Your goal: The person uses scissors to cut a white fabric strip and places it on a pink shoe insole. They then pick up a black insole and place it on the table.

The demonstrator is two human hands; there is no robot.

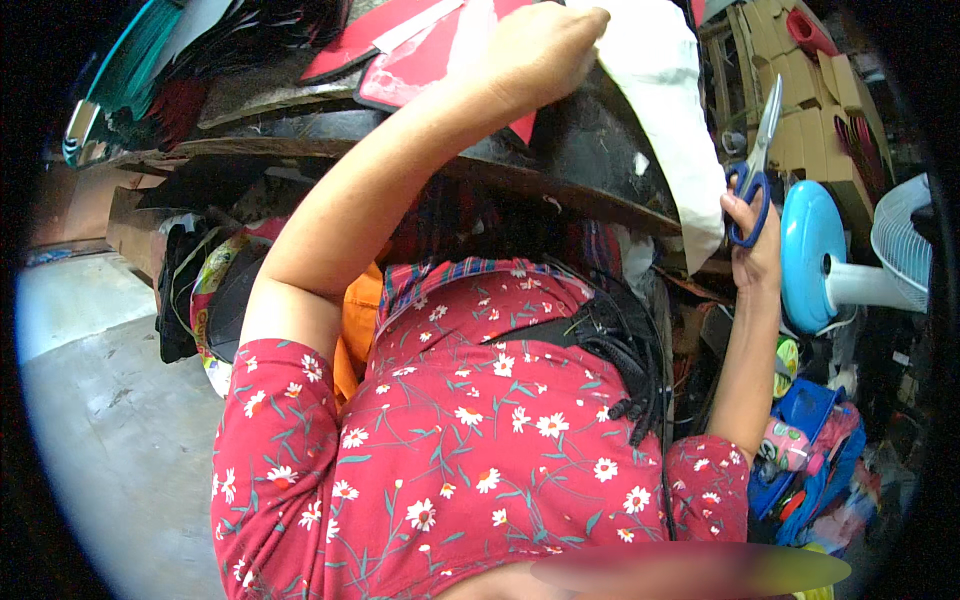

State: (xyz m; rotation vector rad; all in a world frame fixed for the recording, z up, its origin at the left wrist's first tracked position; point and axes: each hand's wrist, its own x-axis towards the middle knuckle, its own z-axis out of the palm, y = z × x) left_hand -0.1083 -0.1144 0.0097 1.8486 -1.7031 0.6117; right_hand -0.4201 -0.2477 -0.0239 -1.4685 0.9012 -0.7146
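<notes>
My left hand (548,58) is closed over the workbench, its fingers gripping the top of a white sheet (655,100). The sheet hangs down past the bench edge on the right, its lower corner beside my right hand. I cannot make out whether it is paper or cloth. In my right hand (757,235) is a pair of scissors (756,175) with blue handles, blades pointing up. Whether the right thumb also touches the sheet is unclear. Red pieces with dark edges (405,75) lie on the bench under my left forearm.
The dark workbench (590,165) has a worn front edge. Stacked dark and teal sheets (150,65) sit at its far left. To the right stand a blue and white fan (810,255), cardboard boxes (795,60) and a blue basket (800,405) with a pink bottle (785,443). Bags (215,300) hang below left.
</notes>
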